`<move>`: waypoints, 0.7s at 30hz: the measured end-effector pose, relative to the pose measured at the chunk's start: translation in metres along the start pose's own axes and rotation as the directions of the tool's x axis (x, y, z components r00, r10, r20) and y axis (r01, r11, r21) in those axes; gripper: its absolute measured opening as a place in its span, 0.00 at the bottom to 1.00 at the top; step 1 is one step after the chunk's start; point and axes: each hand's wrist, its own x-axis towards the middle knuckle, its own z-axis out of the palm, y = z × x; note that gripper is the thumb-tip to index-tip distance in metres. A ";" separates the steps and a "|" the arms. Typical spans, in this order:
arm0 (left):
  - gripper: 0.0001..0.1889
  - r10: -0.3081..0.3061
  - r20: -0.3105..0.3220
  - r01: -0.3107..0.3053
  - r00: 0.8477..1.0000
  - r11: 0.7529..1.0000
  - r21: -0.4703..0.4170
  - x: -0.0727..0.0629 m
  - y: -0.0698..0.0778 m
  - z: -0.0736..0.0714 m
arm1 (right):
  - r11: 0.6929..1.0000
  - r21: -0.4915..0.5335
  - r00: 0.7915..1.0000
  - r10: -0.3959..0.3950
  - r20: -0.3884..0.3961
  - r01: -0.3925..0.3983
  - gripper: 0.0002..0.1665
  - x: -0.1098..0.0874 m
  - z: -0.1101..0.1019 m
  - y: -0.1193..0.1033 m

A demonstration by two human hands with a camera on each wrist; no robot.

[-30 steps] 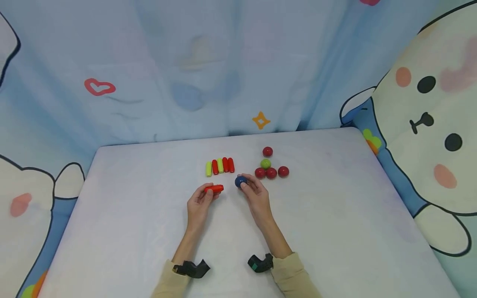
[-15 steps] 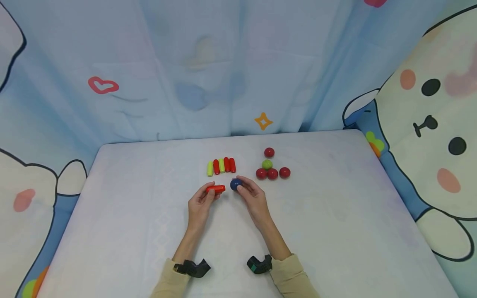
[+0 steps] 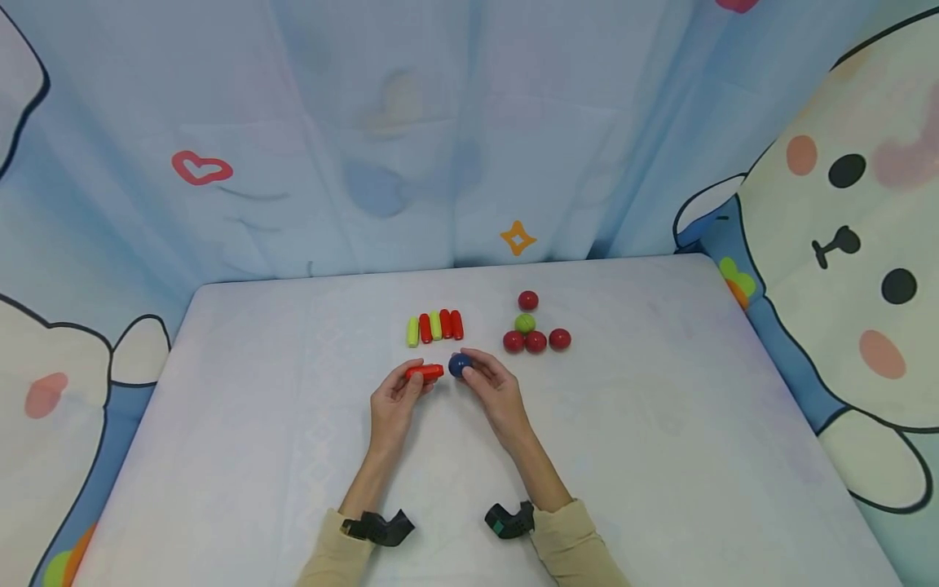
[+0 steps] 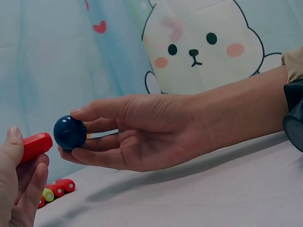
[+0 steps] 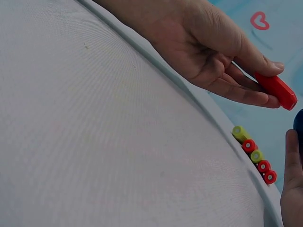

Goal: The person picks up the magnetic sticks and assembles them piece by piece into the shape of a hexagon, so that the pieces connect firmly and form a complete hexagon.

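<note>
My left hand (image 3: 391, 409) pinches a short red faceted rod (image 3: 429, 372) between thumb and fingers, one end pointing right. Facing it, my right hand (image 3: 502, 403) holds a glossy dark blue ball (image 3: 459, 364) by its fingertips. Only a narrow gap parts the rod's end from the ball. Seen from the left wrist, both the rod (image 4: 36, 147) and the ball (image 4: 69, 133) are held above the table. In the right wrist view the rod (image 5: 278, 91) shows fully at its free end, while the ball (image 5: 298, 124) is cut off by the frame edge.
Behind the left hand, several red and yellow-green rods (image 3: 436, 325) lie side by side. To their right sit several red balls (image 3: 535, 342) and one green ball (image 3: 524, 323). A white cloth covers the table (image 3: 660, 456); a blue patterned curtain (image 3: 308, 204) hangs behind.
My right hand has carried the blue ball leftward, closer to the red rod's end. The left hand keeps its hold on the rod almost in place. The head view has shifted slightly.
</note>
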 end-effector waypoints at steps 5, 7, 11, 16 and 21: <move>0.20 0.011 0.004 -0.011 1.000 1.000 0.001 -0.001 0.001 0.000 | 1.000 -0.006 1.000 -0.003 0.002 0.003 0.24 0.000 0.000 0.000; 0.19 0.012 0.005 -0.012 1.000 1.000 0.000 -0.001 0.000 0.001 | 1.000 -0.008 1.000 -0.003 0.005 0.003 0.25 0.000 0.000 0.000; 0.18 0.004 0.007 -0.004 1.000 1.000 -0.012 -0.002 0.000 0.001 | 1.000 -0.006 1.000 -0.008 0.025 0.009 0.26 -0.001 0.001 0.000; 0.18 -0.017 0.004 0.017 1.000 1.000 -0.009 -0.001 0.001 0.001 | 1.000 -0.008 0.999 -0.010 0.038 0.010 0.27 -0.002 0.001 0.001; 0.18 -0.026 -0.001 0.026 1.000 1.000 -0.007 -0.001 0.001 0.002 | 1.000 -0.004 0.999 -0.001 0.035 0.001 0.29 -0.001 0.001 0.001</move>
